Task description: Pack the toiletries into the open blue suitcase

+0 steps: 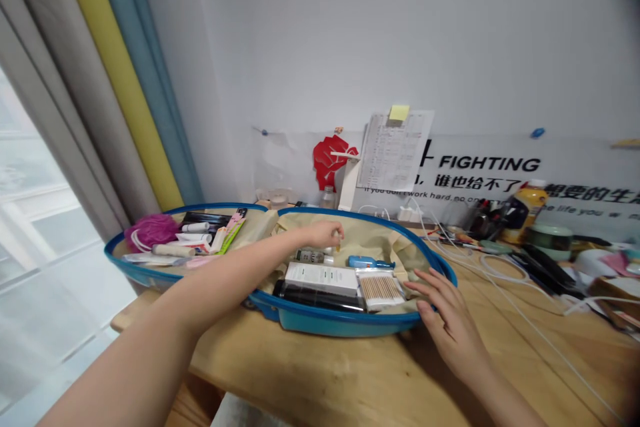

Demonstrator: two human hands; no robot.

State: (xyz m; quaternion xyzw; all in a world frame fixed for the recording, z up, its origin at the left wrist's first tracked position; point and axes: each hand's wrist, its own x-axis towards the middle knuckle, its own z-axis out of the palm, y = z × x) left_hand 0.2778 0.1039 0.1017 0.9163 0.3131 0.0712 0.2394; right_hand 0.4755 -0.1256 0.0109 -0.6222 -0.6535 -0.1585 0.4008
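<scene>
Case: open blue-rimmed travel case (295, 323), lying flat at the window end of a wooden table (310, 373), both halves spread, beige lining (380, 243) showing.

Left hand (320, 235): reached across the case, held over the lining in the half nearer the wall; fingertips (340, 233) drawn together, no contact with the lining visible; anything between them too small to tell.

Right hand (453, 323): fingers spread well apart, resting at the near right of the case by the blue rim; fingertips (411, 285) just beside a pack of cotton swabs (380, 290).

Below left hand: small dark-labelled bottle (310, 256), just under the palm; blue tube (370, 263) to its right.

Same half, front row: white box (323, 277) lying on a black bottle (315, 297), both on their sides, next to the cotton swabs.

Half nearer window: pink bath puff (151, 230), white tubes (195, 237), pink-and-green packet (233, 230), all packed side by side.

Table, right of case: white cables (500, 273), yellow bottle (525, 213), green jar (550, 240).

Wall behind: printed paper with yellow sticky note (395, 150), red fist cutout (333, 160), "FIGHTING" banner (490, 163).

Far left: striped curtain (130, 80), sheer-covered window (45, 247).
</scene>
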